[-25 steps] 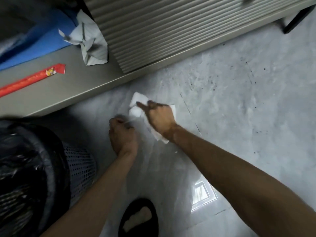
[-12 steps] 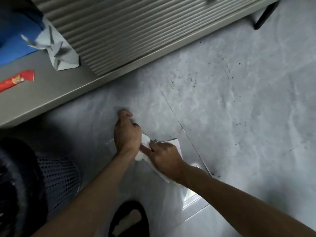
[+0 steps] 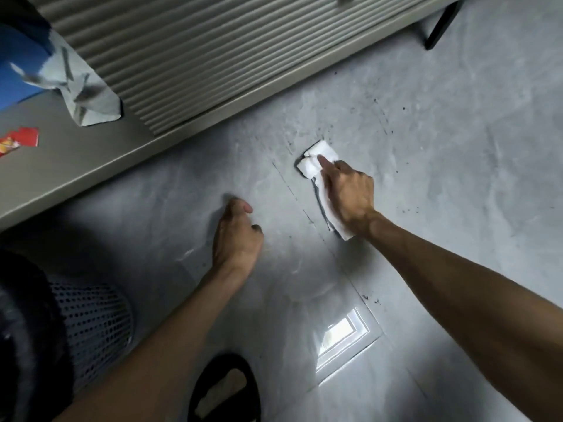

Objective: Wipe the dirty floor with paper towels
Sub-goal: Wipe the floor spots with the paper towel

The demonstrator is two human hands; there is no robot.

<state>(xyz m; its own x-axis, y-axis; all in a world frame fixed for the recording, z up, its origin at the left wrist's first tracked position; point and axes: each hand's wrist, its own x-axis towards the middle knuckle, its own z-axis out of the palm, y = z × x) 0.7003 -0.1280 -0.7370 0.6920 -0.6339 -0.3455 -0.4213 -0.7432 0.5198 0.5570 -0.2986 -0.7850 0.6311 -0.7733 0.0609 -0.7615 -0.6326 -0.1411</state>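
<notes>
Right hand [image 3: 350,196] lies flat on paper towel [image 3: 313,161], fingers straight, pressing it to floor [image 3: 457,153] far centre, beside dark specks [image 3: 330,129]; probably for scrubbing pressure. Left hand [image 3: 237,236] empty, loosely curled, braces on floor nearer left.

The right arm [image 3: 457,284] stretches from the near right toward the far middle. The right hand [image 3: 347,193] is palm-down, index finger extended, pressing flat. The left arm [image 3: 170,336] reaches from the near left. The left hand [image 3: 237,236] sits nearer, with fingers loosely curled and holding nothing.
</notes>
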